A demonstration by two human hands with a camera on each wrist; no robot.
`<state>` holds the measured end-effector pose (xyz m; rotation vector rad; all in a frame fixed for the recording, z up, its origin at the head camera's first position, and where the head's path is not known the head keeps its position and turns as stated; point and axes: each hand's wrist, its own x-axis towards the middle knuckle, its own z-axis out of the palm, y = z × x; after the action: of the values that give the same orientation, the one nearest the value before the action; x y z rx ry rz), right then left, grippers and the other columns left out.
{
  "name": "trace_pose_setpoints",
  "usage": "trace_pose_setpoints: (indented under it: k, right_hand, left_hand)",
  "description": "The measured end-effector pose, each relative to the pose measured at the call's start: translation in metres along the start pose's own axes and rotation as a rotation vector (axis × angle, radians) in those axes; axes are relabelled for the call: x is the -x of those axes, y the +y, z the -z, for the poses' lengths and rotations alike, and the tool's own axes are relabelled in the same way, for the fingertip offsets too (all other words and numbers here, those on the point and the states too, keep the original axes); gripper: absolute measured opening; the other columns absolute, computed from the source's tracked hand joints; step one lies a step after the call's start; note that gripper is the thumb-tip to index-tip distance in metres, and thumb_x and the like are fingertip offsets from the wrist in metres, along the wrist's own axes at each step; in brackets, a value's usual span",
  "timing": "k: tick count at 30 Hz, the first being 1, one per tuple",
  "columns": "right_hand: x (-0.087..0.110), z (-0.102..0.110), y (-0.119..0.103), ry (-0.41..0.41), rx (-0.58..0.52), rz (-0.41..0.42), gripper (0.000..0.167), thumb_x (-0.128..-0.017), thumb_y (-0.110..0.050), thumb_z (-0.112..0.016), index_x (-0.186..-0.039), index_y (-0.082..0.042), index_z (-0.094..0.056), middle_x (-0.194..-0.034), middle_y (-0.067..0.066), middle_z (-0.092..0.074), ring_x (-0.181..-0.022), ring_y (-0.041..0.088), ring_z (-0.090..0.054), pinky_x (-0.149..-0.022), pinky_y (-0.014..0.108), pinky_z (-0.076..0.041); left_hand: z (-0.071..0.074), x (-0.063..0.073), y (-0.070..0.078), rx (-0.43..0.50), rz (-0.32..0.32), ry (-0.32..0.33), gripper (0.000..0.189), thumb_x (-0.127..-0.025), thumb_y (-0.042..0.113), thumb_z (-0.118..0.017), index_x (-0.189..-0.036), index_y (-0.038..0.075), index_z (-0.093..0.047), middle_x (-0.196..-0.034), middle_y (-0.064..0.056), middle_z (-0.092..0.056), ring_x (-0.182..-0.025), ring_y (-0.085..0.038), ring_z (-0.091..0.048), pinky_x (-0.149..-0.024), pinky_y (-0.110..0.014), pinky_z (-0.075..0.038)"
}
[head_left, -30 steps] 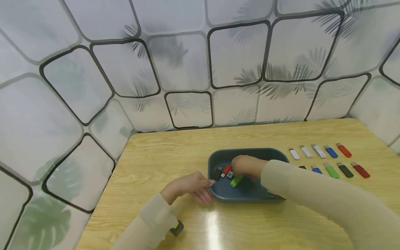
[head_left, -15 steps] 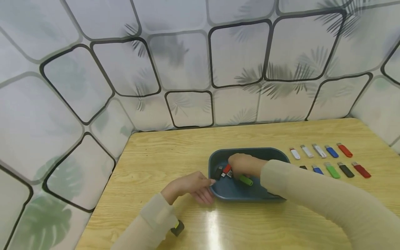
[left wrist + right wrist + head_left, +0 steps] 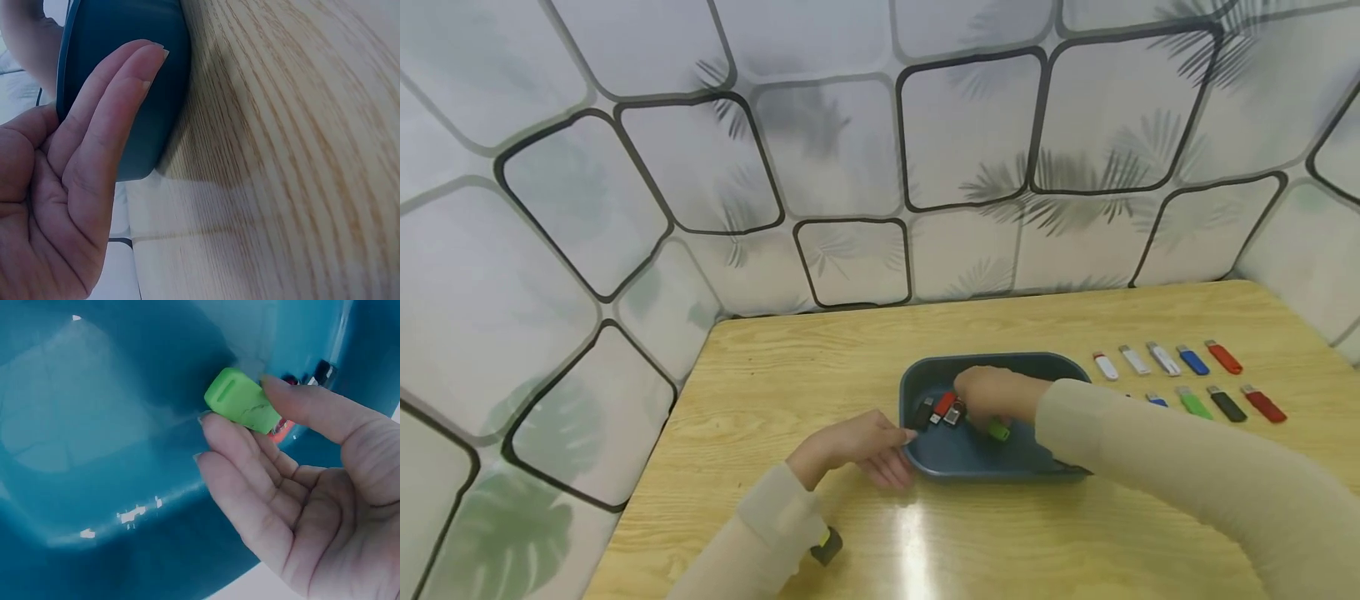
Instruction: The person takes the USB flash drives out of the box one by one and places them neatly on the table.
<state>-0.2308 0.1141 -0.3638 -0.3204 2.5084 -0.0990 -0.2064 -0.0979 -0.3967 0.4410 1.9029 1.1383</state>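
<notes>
A dark blue plastic bin stands on the wooden table. My left hand holds its left end, thumb over the rim and straight fingers along the outer wall, as the left wrist view shows. Inside the bin, my right hand pinches a green USB stick between thumb and fingers. Left of that hand lie a black USB stick, a red one and a metal-ended one. The right hand's fingertips are hidden in the head view.
Right of the bin, several USB sticks lie in two rows, among them a white one, a blue one, a green one and a dark red one. The right sleeve covers part of the front row. A patterned curtain rises behind the table.
The green USB stick has shifted right and turned in my right hand, which has moved slightly right over the last half second. My left hand has stayed at the bin's left end.
</notes>
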Motion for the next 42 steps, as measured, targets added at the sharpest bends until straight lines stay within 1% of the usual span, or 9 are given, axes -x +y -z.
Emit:
trace_pose_setpoints:
  k: [4, 12, 17, 22, 25, 29, 32, 37, 42]
  right_hand:
    - [0.006, 0.01, 0.005, -0.003, 0.018, 0.01, 0.019, -0.078, 0.0, -0.071, -0.091, -0.004, -0.057, -0.089, 0.012, -0.06, -0.054, 0.02, -0.064, -0.05, 0.028, -0.053]
    - [0.036, 0.033, 0.016, 0.04, 0.029, 0.031, 0.019, -0.077, -0.003, -0.07, -0.089, -0.004, -0.055, -0.075, 0.007, -0.058, -0.047, 0.013, -0.055, -0.047, 0.021, -0.05]
    - [0.052, 0.041, 0.025, 0.086, 0.018, 0.071, 0.014, -0.074, 0.001, -0.065, -0.08, -0.006, -0.054, -0.062, 0.005, -0.057, -0.042, 0.01, -0.049, -0.041, 0.018, -0.044]
    - [0.067, 0.047, 0.041, 0.11, 0.016, 0.09, 0.011, -0.078, -0.002, -0.065, -0.071, -0.007, -0.057, -0.052, 0.004, -0.055, -0.041, 0.011, -0.046, -0.039, 0.019, -0.038]
    - [0.074, 0.051, 0.054, 0.1, -0.003, 0.087, 0.016, -0.08, -0.005, -0.066, -0.068, -0.008, -0.057, -0.05, 0.005, -0.056, -0.041, 0.011, -0.044, -0.039, 0.019, -0.036]
    - [0.081, 0.05, 0.079, 0.088, -0.114, 0.105, 0.036, -0.08, -0.003, -0.064, -0.051, -0.014, -0.046, -0.042, -0.001, -0.046, -0.039, 0.008, -0.03, -0.039, 0.017, -0.026]
    - [0.087, 0.047, 0.101, 0.09, -0.195, 0.118, 0.045, -0.078, -0.002, -0.062, -0.045, -0.018, -0.037, -0.04, -0.005, -0.038, -0.041, 0.007, -0.022, -0.042, 0.017, -0.022]
    - [0.098, 0.039, 0.135, 0.066, -0.252, 0.064, 0.041, -0.073, 0.002, -0.057, -0.046, -0.019, -0.034, -0.041, -0.006, -0.035, -0.042, 0.007, -0.02, -0.042, 0.018, -0.021]
    - [0.108, 0.025, 0.164, 0.022, -0.294, -0.021, 0.042, -0.074, 0.001, -0.058, -0.048, -0.02, -0.033, -0.043, -0.007, -0.032, -0.043, 0.006, -0.02, -0.041, 0.017, -0.022]
  left_hand:
    - [0.001, 0.0, -0.002, -0.003, 0.003, 0.004, 0.045, -0.1, 0.027, -0.044, -0.088, -0.009, -0.069, -0.081, -0.021, -0.071, -0.074, -0.028, -0.072, -0.063, -0.037, -0.06]
    - [-0.001, -0.003, -0.002, -0.001, 0.011, 0.013, 0.045, -0.099, 0.028, -0.045, -0.087, -0.008, -0.069, -0.08, -0.02, -0.071, -0.073, -0.028, -0.072, -0.063, -0.037, -0.06]
    - [0.0, -0.002, -0.004, -0.01, 0.011, 0.018, 0.046, -0.1, 0.028, -0.044, -0.087, -0.008, -0.069, -0.08, -0.02, -0.071, -0.073, -0.027, -0.072, -0.063, -0.037, -0.06]
    - [0.005, -0.002, -0.003, -0.032, 0.007, -0.004, 0.045, -0.1, 0.027, -0.043, -0.088, -0.008, -0.07, -0.081, -0.019, -0.072, -0.074, -0.027, -0.072, -0.063, -0.036, -0.06]
    - [0.009, -0.002, -0.001, -0.029, 0.012, -0.016, 0.044, -0.1, 0.026, -0.043, -0.089, -0.008, -0.069, -0.081, -0.02, -0.072, -0.074, -0.027, -0.072, -0.065, -0.037, -0.06]
    - [0.011, -0.001, -0.001, -0.017, 0.019, -0.015, 0.044, -0.1, 0.025, -0.044, -0.089, -0.009, -0.069, -0.081, -0.02, -0.072, -0.074, -0.026, -0.072, -0.066, -0.038, -0.06]
    - [0.01, 0.0, -0.001, -0.017, 0.019, -0.015, 0.044, -0.1, 0.025, -0.043, -0.089, -0.008, -0.07, -0.082, -0.02, -0.072, -0.074, -0.026, -0.072, -0.066, -0.037, -0.06]
    - [0.008, 0.001, -0.002, -0.019, 0.029, -0.01, 0.044, -0.1, 0.025, -0.043, -0.089, -0.008, -0.07, -0.082, -0.02, -0.072, -0.074, -0.026, -0.072, -0.065, -0.037, -0.06]
    - [0.007, 0.002, -0.004, -0.018, 0.03, 0.0, 0.045, -0.1, 0.026, -0.043, -0.088, -0.008, -0.069, -0.081, -0.02, -0.072, -0.073, -0.025, -0.072, -0.064, -0.036, -0.06]
